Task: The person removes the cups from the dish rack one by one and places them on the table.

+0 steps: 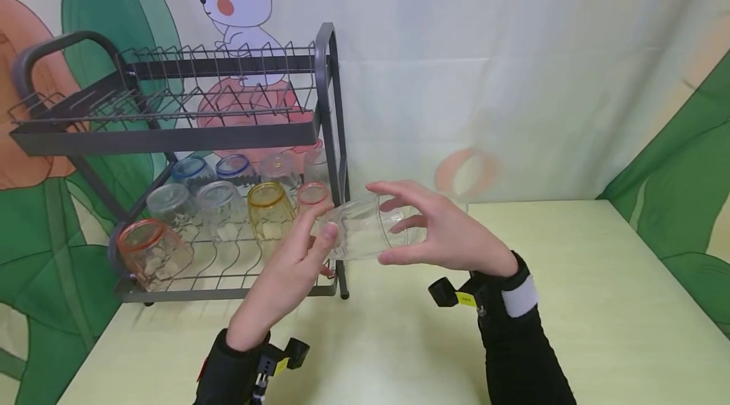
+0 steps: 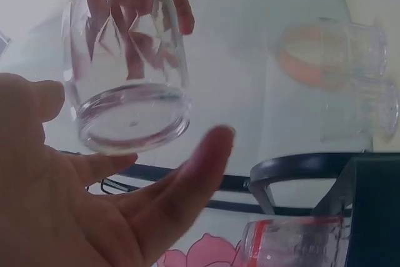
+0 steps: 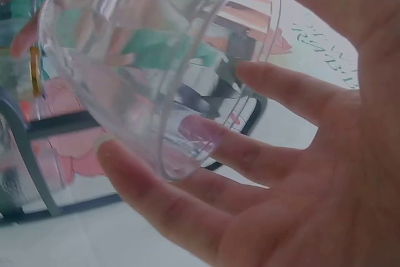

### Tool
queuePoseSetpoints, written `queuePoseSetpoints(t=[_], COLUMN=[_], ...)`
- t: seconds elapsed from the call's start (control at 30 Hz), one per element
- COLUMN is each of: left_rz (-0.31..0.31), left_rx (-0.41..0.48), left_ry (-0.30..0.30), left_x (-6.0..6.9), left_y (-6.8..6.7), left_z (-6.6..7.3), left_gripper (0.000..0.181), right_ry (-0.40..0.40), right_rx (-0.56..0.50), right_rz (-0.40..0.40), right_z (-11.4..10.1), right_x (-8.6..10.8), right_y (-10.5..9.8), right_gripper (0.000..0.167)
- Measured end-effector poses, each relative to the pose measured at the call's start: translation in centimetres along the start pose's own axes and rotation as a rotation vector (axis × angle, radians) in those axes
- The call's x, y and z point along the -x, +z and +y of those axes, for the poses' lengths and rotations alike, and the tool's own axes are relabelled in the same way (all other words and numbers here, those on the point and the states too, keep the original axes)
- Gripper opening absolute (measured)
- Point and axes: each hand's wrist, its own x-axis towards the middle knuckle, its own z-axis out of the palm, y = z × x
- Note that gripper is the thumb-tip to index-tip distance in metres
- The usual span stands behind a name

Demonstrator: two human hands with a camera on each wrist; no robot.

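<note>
A clear drinking glass (image 1: 359, 231) lies on its side in the air between the hands, its base toward the left hand. My right hand (image 1: 441, 227) holds it near the rim, thumb below and fingers on the far side; in the right wrist view its fingers (image 3: 181, 217) curve about the rim. Around the base, my left hand (image 1: 291, 269) is spread. Its thumb lies close against the glass (image 2: 128, 60) in the left wrist view, while another fingertip (image 2: 215, 142) stands apart from it. Whether the thumb touches, I cannot tell.
At left, a dark two-tier dish rack (image 1: 171, 142) holds several upside-down glasses on its lower tier, among them an orange-rimmed glass (image 1: 153, 256) and a yellow glass (image 1: 269, 212). Two clear glasses, one a nearer glass (image 2: 356, 48), stand on the table (image 1: 616, 303) behind the right hand.
</note>
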Motion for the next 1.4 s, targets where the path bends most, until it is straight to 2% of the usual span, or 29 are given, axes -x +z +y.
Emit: queuePoseSetpoints(t=[0.13, 0.23, 0.37, 0.47, 0.57, 0.67, 0.77, 0.87, 1.0, 1.07, 1.13, 1.2, 1.4], left_rz=[0.008, 0.041, 0.097, 0.148, 0.214, 0.292, 0.363, 0.425, 0.518, 0.545, 0.552, 0.543, 0.488], left_rx=[-0.135, -0.224, -0.275, -0.328, -0.427, -0.535, -0.601, -0.647, -0.696, -0.708, -0.712, -0.715, -0.706], left_ry=[-0.003, -0.030, -0.059, -0.073, -0.089, -0.108, -0.132, -0.193, -0.335, -0.407, -0.470, -0.509, -0.557], left_x=[0.0, 0.3, 0.5, 0.8, 1.2, 1.5, 1.8, 2.1, 2.8, 3.2, 3.7, 4.1, 4.3], left_y=[-0.4, -1.3, -2.9, -4.1, -5.3, -6.6, -7.9, -9.3, -10.9, -11.7, -12.4, -13.1, -14.2], left_z=[-0.4, -0.8, -1.4, -1.9, -2.5, -3.1, -3.7, -4.1, -4.7, -5.2, -5.8, -6.4, -7.7], left_gripper=[0.059, 0.061, 0.061, 0.059, 0.055, 0.053, 0.050, 0.050, 0.053, 0.053, 0.055, 0.058, 0.073], right_ry=[0.033, 0.064, 0.098, 0.132, 0.175, 0.234, 0.290, 0.347, 0.442, 0.495, 0.545, 0.583, 0.654], right_rx=[0.028, 0.045, 0.071, 0.087, 0.105, 0.153, 0.226, 0.283, 0.362, 0.409, 0.456, 0.490, 0.545], right_rz=[0.033, 0.055, 0.086, 0.108, 0.143, 0.185, 0.224, 0.255, 0.279, 0.278, 0.273, 0.269, 0.287], right_z=[0.1, 0.2, 0.1, 0.0, -0.1, -0.2, -0.1, 0.1, 0.1, 0.0, -0.1, 0.0, 1.3], right_x=[0.8, 1.5, 2.2, 2.9, 3.6, 4.3, 5.1, 6.2, 7.4, 8.0, 8.4, 8.7, 9.3], right_y=[-0.8, -1.5, -2.7, -3.6, -4.4, -5.3, -6.3, -7.3, -8.4, -8.8, -9.2, -9.5, -10.2], right_gripper=[0.079, 0.079, 0.079, 0.079, 0.078, 0.076, 0.075, 0.076, 0.079, 0.080, 0.082, 0.084, 0.081])
